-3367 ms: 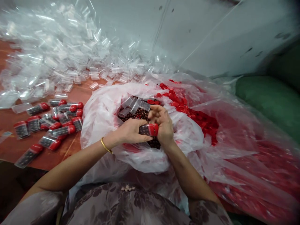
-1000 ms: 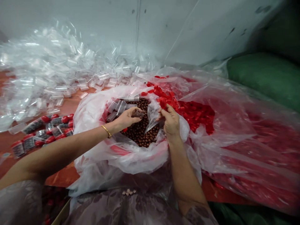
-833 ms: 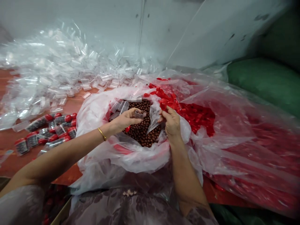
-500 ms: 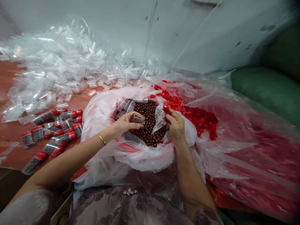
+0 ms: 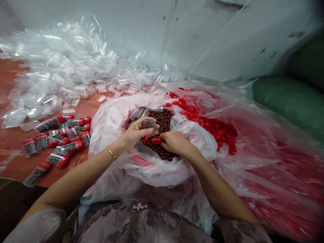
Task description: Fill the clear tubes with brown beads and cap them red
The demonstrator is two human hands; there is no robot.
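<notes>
Left fingers (image 5: 147,131) grip a clear container (image 5: 150,123) lying crosswise; right fingers (image 5: 165,137) pinch a red cap (image 5: 156,141).

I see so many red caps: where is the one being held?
In the head view, the red cap sits just below centre in the right hand, over the brown beads and below the clear container in the left hand.

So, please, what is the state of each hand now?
Left hand: closed, holding a clear container.
Right hand: closed, holding a red cap.
</notes>
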